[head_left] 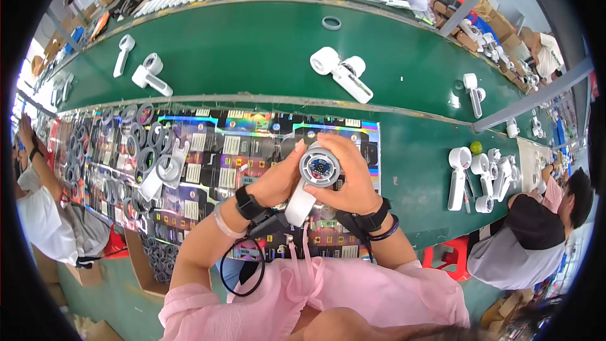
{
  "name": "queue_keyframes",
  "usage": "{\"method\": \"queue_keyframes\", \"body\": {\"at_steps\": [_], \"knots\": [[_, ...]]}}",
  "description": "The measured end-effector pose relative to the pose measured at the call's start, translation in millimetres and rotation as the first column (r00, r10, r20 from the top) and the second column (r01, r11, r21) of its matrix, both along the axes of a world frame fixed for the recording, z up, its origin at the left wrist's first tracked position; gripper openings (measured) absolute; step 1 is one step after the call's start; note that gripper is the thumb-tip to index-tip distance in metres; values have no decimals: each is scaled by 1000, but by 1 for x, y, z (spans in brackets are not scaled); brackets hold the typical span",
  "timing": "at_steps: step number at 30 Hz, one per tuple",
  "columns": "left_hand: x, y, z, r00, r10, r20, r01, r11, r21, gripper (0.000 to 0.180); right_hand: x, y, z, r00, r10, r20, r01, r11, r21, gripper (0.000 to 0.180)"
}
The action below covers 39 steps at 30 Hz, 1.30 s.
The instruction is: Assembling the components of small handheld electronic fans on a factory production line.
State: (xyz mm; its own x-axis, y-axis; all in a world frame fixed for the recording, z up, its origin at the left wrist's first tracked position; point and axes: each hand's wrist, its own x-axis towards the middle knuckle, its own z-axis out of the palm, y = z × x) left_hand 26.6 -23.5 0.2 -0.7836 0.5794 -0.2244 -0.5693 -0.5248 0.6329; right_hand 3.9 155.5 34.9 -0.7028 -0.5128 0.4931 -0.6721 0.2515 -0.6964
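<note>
Between both hands is a white handheld fan (300, 207), its round head facing up and its handle slanting toward me. A grey ring (320, 182) rims the head, and a dark round part with small coloured bits shows inside it. My left hand (279, 180) wraps the head's left side, fingers closed against it. My right hand (351, 175) curls round the right side, with its thumb on the ring's lower edge. To the left, a white fan piece (151, 186) lies on the printed sheet (237, 180) among several loose grey rings (146, 159).
Beyond the sheet runs a green conveyor belt (252, 57) carrying several white fans (353, 82) and a grey ring (331, 23). More fans (459, 180) stand at right beside a green ball (476, 148). A box of rings (148, 265) sits lower left. Co-workers sit on both sides.
</note>
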Motion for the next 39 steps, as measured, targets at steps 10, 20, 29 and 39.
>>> {"method": "queue_keyframes", "body": {"at_steps": [10,20,29,39], "knots": [[10,0,-32,999,13,39,-18,991,129,59,6,-7,-4,990,-60,-131,89,969,231,75],[14,6,-31,997,60,57,-57,997,-47,62,14,-10,-10,989,78,124,-63,991,-121,69],[10,2,-31,991,-2,134,-12,994,106,64,-13,2,-38,475,672,569,343,454,-822,75],[8,0,-28,980,31,197,-50,995,91,67,-14,4,-31,540,502,676,288,644,-709,58]]}}
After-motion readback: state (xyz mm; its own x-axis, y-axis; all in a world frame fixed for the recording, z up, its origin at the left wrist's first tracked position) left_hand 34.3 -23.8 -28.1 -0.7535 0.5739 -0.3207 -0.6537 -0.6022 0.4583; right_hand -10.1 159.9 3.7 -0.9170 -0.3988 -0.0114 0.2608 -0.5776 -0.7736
